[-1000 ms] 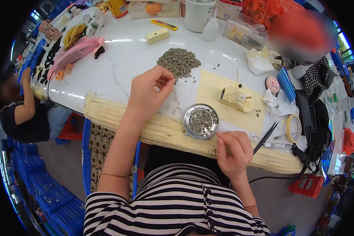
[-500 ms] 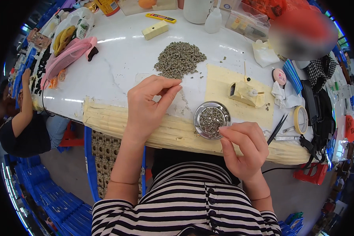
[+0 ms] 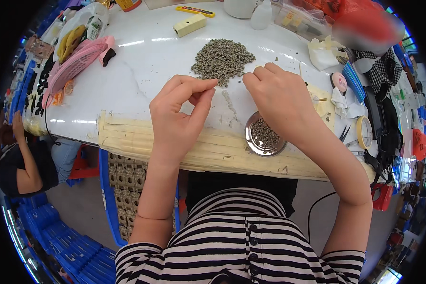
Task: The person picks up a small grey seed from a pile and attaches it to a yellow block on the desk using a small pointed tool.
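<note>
A heap of small grey metal pieces (image 3: 225, 57) lies on the white table. My left hand (image 3: 177, 111) is raised at the heap's near edge, thumb and forefinger pinched together; whatever is between the tips is too small to make out. My right hand (image 3: 279, 97) is curled just right of the heap, back upward, its fingertips mostly hidden beneath it. Under the right wrist sits a round metal dish (image 3: 252, 142) holding more of the small pieces (image 3: 265, 133). The right hand partly covers the dish's upper side.
Yellowish tape (image 3: 184, 146) covers the table's front edge. A cream block (image 3: 190, 25) and yellow cutter (image 3: 196, 11) lie beyond the heap. Tweezers (image 3: 345, 133) and a tape roll (image 3: 364, 132) lie at right. A co-worker (image 3: 28, 165) sits at left.
My right hand has moved from the metal dish up and forward to beside the heap. My left hand stays pinched in nearly the same place. The whole view has shifted slightly.
</note>
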Demonstrator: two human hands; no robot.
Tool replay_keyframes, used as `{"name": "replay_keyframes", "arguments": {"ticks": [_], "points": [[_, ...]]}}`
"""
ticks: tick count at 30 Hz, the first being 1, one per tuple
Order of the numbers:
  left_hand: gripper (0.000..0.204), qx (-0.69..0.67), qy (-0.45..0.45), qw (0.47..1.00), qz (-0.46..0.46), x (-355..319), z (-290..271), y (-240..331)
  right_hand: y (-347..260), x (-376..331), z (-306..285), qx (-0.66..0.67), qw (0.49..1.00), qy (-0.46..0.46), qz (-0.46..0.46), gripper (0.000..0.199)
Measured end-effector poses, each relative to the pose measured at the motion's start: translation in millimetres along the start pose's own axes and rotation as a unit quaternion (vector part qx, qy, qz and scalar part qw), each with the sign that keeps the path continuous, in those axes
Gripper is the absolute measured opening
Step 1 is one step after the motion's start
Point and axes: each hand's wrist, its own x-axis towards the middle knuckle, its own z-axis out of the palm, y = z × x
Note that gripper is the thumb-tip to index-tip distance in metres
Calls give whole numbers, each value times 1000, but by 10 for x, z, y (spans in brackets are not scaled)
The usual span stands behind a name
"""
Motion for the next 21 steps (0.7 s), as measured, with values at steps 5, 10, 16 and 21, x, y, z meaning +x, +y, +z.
{"name": "replay_keyframes", "arguments": {"ticks": [5, 10, 16, 21], "points": [[18, -10, 9, 1000, 7, 4, -9, -41, -55, 121, 152, -66, 997, -30, -39, 11], [17, -18, 9, 1000, 4, 2, -2, -45, -70, 167, 251, -112, 988, 19, -103, 2], [14, -48, 31, 998, -35, -12, 15, -66, -34, 235, 238, -67, 995, 16, -78, 3], [11, -45, 26, 998, -38, -6, 5, -74, 2, 224, 195, -21, 998, 2, -63, 6]]}}
